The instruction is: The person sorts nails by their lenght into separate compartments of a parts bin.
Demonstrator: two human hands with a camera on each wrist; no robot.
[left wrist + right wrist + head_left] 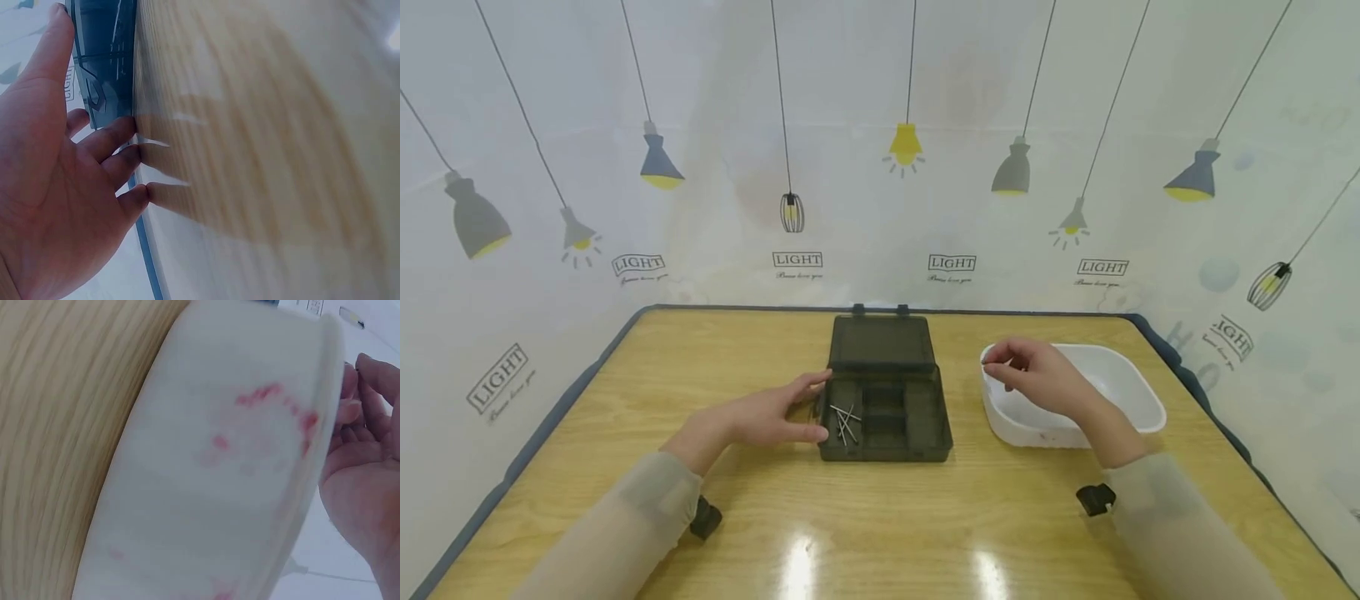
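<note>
A dark translucent plastic box [887, 454] stands on the table with its lid [880, 342] raised at the back. Several thin silver nails [844, 423] lie crossed in its left compartment. My left hand [767, 417] rests at the box's left side, thumb by the near corner; in the left wrist view the lower fingertips [142, 194] meet the tabletop. Over the left part of a white basin [1120, 375], my right hand [1037, 379] pinches a small dark piece [357, 367] between thumb and forefinger. Only its tip shows, so I cannot tell its kind.
The basin stands to the right of the box, with red smudges [262, 394] on its outer wall. A wooden table [715, 358] carries both. Behind it and at the sides hangs a pale sheet [850, 75] printed with lamps.
</note>
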